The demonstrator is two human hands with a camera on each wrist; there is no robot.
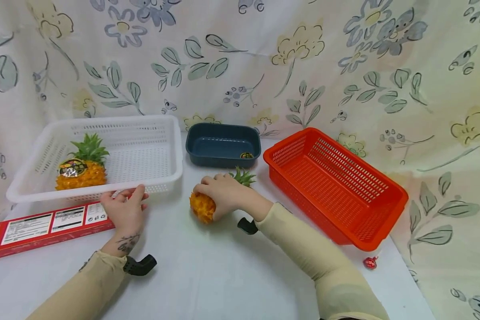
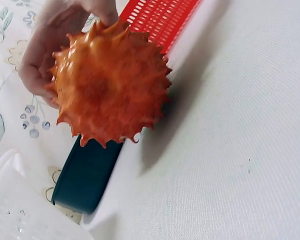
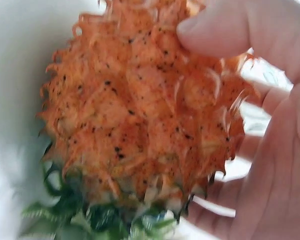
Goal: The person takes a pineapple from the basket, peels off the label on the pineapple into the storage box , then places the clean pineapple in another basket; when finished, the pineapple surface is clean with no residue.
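My right hand (image 1: 228,193) grips an orange, spiky pineapple (image 1: 202,207) with green leaves, lying on its side over the white tabletop. Its knobbly, black-specked skin fills the right wrist view, with the thumb across one side and the leaves at the bottom. The left wrist view shows the pineapple's round base (image 2: 110,87). My left hand (image 1: 126,211) holds the front rim of a white plastic basket (image 1: 172,173) between thumb and fingers. Inside that basket, at its left, stands a second pineapple (image 1: 82,175) with a dark label.
A dark blue tray (image 1: 224,161) stands at the back middle, with a small label in it. To its right sits a red plastic basket (image 1: 304,213), angled. A long red box (image 1: 36,242) lies before the white basket. A small red wrapped item (image 1: 370,263) lies at right.
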